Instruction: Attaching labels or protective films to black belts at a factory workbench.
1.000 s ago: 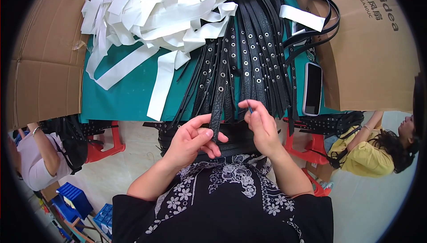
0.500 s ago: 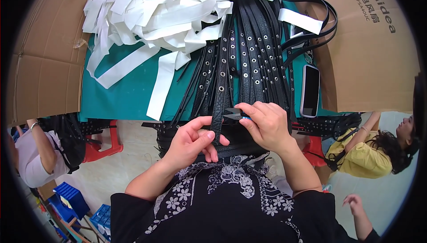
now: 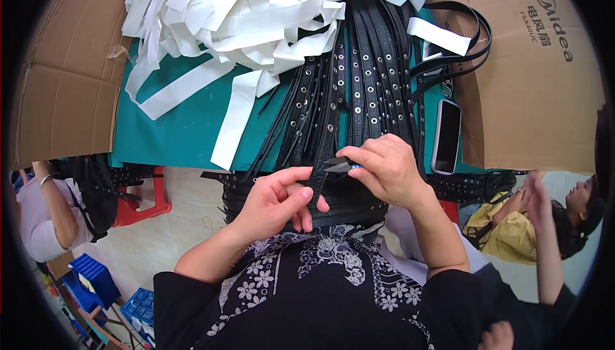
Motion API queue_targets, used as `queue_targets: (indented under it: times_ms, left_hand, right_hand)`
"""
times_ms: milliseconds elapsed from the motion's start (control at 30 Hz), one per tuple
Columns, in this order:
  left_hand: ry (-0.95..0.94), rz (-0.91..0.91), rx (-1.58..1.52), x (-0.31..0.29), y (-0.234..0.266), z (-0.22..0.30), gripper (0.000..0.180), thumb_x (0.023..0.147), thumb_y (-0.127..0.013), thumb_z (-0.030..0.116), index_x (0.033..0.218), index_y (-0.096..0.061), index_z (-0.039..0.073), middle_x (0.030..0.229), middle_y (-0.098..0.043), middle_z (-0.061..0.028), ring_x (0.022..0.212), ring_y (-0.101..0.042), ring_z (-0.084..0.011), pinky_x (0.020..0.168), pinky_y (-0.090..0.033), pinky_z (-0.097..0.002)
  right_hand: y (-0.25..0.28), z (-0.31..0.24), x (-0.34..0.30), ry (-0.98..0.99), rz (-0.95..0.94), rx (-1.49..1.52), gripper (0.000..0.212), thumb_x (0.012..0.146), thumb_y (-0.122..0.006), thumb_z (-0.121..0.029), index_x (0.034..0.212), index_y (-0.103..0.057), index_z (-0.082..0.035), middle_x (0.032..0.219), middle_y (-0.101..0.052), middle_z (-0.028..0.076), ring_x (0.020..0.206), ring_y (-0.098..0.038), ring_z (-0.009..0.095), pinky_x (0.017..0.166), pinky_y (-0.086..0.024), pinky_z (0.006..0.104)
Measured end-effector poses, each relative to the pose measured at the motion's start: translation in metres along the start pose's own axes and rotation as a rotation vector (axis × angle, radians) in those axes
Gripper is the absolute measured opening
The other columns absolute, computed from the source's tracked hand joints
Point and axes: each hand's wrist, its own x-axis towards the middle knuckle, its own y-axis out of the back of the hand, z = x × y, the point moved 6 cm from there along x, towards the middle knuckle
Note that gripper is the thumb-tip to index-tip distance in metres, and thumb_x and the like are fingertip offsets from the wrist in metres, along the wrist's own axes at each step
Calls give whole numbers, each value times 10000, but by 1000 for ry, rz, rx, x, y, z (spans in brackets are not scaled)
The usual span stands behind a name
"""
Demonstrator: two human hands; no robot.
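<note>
Between the thumb and fingers of my left hand [image 3: 277, 199] is the near end of a black strap [image 3: 318, 182], which runs up toward the heap on the table. My right hand [image 3: 389, 170] is closed around small thread snips [image 3: 337, 165] with dark pointed blades and a bit of blue at the grip. The blades point left and lie at the strap's edge; whether they touch it I cannot tell. Beyond my hands, many black straps with silver eyelets [image 3: 368, 87] lie in a bundle on the green tabletop [image 3: 173, 138].
White strips [image 3: 243, 10] are heaped at the far left. A phone [image 3: 446, 135] lies at the right, near a cardboard box wall [image 3: 512, 81]; another cardboard panel [image 3: 70, 68] stands left. More black straps [image 3: 282, 199] rest across my lap. Other people sit on both sides.
The snips have shifted slightly, staying beside the strap, which tilts a little more. Another person's arm has risen at the right, and the view has moved slightly.
</note>
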Motion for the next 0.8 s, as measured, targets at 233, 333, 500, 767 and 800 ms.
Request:
queue_targets:
  times_ms: [233, 333, 500, 767, 800]
  left_hand:
    - [30, -21, -79, 3, 3, 0, 324, 877, -445, 61, 1185, -418, -35, 810, -625, -128, 517, -579, -122, 430, -445, -189]
    - [43, -36, -119, 4, 3, -1, 316, 869, -453, 73, 1169, -434, -27, 777, -610, -151, 490, -587, -152, 414, -456, -197]
    - [103, -53, -351, 4, 3, -3, 292, 881, -418, 77, 1147, -432, -41, 796, -608, -165, 446, -575, -168, 391, -458, -207]
    - [139, -135, -592, 2, 5, -4, 301, 883, -445, 115, 1154, -446, -15, 837, -610, -166, 447, -572, -160, 393, -459, -215]
    - [129, -122, -567, 2, 6, -4, 297, 883, -444, 114, 1150, -447, -16, 832, -609, -167, 446, -571, -159, 390, -458, -212]
  right_hand:
    - [-1, 3, 3, 54, -24, 18, 216, 731, -618, -237, 905, -606, -109, 589, -470, 4, 529, -485, 176, 534, -363, 302]
    - [-1, 5, 3, 70, -28, 5, 217, 721, -630, -223, 906, -603, -112, 590, -464, 2, 528, -488, 172, 529, -364, 296]
    - [-1, 20, -3, -279, 148, 223, 206, 808, -550, -162, 955, -573, -19, 706, -557, 86, 635, -544, 231, 601, -409, 301]
    - [6, -6, -1, -159, 41, -4, 215, 772, -581, -198, 924, -584, -47, 610, -495, 53, 494, -464, 218, 479, -351, 313]
    - [7, -7, 0, -160, 41, -5, 215, 772, -581, -198, 924, -584, -47, 610, -495, 53, 494, -464, 218, 479, -351, 313]
